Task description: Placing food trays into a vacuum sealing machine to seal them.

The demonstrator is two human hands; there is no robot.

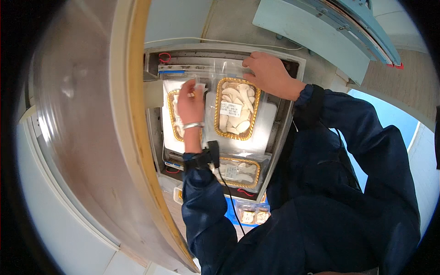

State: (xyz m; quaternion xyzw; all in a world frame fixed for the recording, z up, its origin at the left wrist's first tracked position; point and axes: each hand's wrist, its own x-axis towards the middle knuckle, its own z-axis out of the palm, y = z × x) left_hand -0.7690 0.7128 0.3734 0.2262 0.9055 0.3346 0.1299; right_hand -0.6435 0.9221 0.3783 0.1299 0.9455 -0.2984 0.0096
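Observation:
My left hand point(191, 105), wearing a silver bracelet, has its fingers closed on the clear film at the upper end of a bag. That bag holds a gold-rimmed tray of sliced mushrooms point(174, 117), partly hidden by the hand. Over the top edge of a middle bagged tray of sliced mushrooms point(237, 118) lies my right hand point(266, 74), thumb and fingers apart, touching the film. Both bags lie on metal plates in the chamber of a vacuum sealer point(288, 127). Another bagged mushroom tray point(245, 173) lies crosswise at the chamber's near end.
The sealer's raised transparent lid point(82, 103) with its yellowish gasket stands at the left. A blue-edged seal bar point(172, 72) runs along the chamber's far side. A black cable point(227, 187) hangs from my left wrist. Packed mushroom trays point(248, 217) sit lower down in a blue container.

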